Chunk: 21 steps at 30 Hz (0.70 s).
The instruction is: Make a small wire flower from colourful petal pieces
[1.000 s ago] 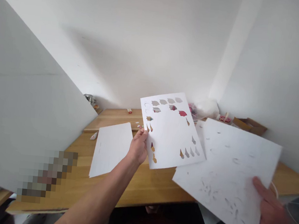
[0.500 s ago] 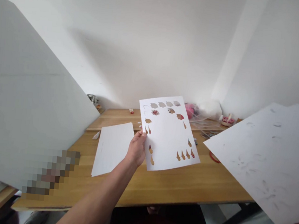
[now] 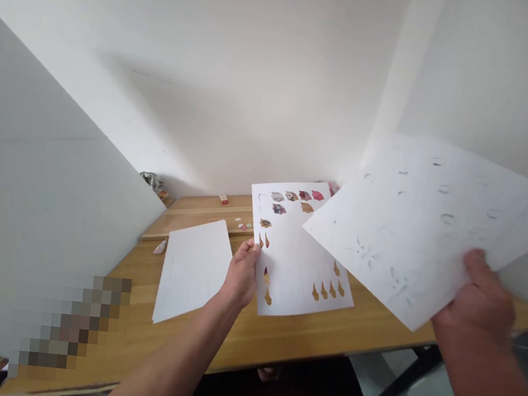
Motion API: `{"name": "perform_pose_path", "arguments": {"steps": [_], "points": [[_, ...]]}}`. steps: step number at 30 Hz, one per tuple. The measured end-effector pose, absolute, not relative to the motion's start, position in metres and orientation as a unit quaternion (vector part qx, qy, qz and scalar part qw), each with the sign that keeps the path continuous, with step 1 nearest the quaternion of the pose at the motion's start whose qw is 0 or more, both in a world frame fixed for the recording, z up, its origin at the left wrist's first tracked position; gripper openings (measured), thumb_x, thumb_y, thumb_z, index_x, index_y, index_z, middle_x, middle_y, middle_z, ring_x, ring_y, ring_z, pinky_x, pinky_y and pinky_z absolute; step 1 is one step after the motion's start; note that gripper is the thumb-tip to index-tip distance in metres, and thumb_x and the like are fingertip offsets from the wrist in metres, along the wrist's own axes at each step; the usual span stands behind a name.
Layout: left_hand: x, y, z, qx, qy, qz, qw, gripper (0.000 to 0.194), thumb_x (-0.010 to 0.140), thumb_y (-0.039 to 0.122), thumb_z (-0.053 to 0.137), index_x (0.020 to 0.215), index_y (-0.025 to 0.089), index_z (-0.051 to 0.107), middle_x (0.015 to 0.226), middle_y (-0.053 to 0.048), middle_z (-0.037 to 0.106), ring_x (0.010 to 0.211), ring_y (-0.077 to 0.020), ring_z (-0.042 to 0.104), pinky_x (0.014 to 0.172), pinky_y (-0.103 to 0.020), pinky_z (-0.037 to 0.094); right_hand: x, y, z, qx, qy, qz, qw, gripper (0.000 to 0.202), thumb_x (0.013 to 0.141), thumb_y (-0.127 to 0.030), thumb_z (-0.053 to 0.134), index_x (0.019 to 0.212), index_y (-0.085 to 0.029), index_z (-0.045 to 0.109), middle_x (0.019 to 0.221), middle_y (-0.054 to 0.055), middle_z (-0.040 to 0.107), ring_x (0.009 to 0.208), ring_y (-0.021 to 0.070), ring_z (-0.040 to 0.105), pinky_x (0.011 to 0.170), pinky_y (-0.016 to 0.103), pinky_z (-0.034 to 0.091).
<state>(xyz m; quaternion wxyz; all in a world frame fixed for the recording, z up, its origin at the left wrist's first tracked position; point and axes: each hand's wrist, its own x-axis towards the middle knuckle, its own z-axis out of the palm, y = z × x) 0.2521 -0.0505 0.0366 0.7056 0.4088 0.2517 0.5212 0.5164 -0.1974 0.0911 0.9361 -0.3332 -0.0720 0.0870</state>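
Note:
My left hand (image 3: 244, 272) pinches the left edge of a white sheet with cut-out shapes (image 3: 294, 251), held up above the table. The wood and coloured things behind show through its holes. On the right, my right hand (image 3: 485, 300) grips white paper with small slits and curved cuts (image 3: 430, 220) by its lower edge, thumb on top. This paper is tilted and overlaps the upper right part of the cut-out sheet in view. A stack of white paper (image 3: 194, 269) lies on the wooden table left of my left hand.
A large white panel (image 3: 45, 189) stands at the left of the wooden table (image 3: 278, 342). A small red and white box (image 3: 223, 200), a white tube (image 3: 160, 247) and small coloured pieces (image 3: 242, 225) lie towards the back. A white wall rises behind.
My right hand has come into view from the right, and its paper has moved left, now overlapping the cut-out sheet. The sheet in my left hand has shifted slightly down in view.

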Motion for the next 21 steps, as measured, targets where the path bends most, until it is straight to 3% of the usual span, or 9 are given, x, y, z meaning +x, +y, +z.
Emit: {"name": "perform_pose_path", "arguments": {"steps": [7,13,17,21], "points": [[0.253,-0.054,0.031,0.412,0.249,0.509,0.713,0.021,0.081,0.036,0.067,0.089,0.020,0.055,0.074,0.003,0.056,0.055,-0.0078,0.046,0.053,-0.020,0.039,0.512,-0.170,0.091,-0.359,-0.092,0.065,0.927,0.019,0.083,-0.017,0.065,0.101,-0.013,0.068,0.107,0.004,0.070,0.087,0.0131,0.069,0.068,0.021,0.063],[0.257,-0.056,0.030,0.396,0.255,0.510,0.720,0.026,0.077,0.037,0.071,0.087,0.020,0.054,0.074,0.003,0.057,0.056,-0.0077,0.048,0.054,-0.020,0.041,0.510,-0.176,0.103,-0.333,-0.088,0.076,0.936,0.015,0.086,-0.016,0.062,0.099,-0.014,0.069,0.113,0.003,0.069,0.095,0.0130,0.068,0.081,0.024,0.061],[0.260,-0.057,0.031,0.396,0.256,0.503,0.724,0.027,0.077,0.038,0.071,0.087,0.020,0.054,0.073,0.003,0.056,0.053,-0.0070,0.046,0.051,-0.019,0.040,0.508,-0.168,0.100,-0.325,-0.108,0.092,0.935,0.018,0.085,-0.017,0.063,0.101,-0.011,0.069,0.110,0.006,0.069,0.091,0.0139,0.068,0.077,0.023,0.062],[0.259,-0.057,0.030,0.402,0.252,0.497,0.727,0.026,0.078,0.038,0.070,0.087,0.021,0.053,0.072,0.003,0.057,0.054,-0.0073,0.047,0.053,-0.020,0.040,0.512,-0.161,0.086,-0.337,-0.120,0.111,0.927,0.024,0.079,-0.019,0.069,0.102,-0.011,0.068,0.104,0.006,0.069,0.087,0.0171,0.068,0.080,0.032,0.062]]}}
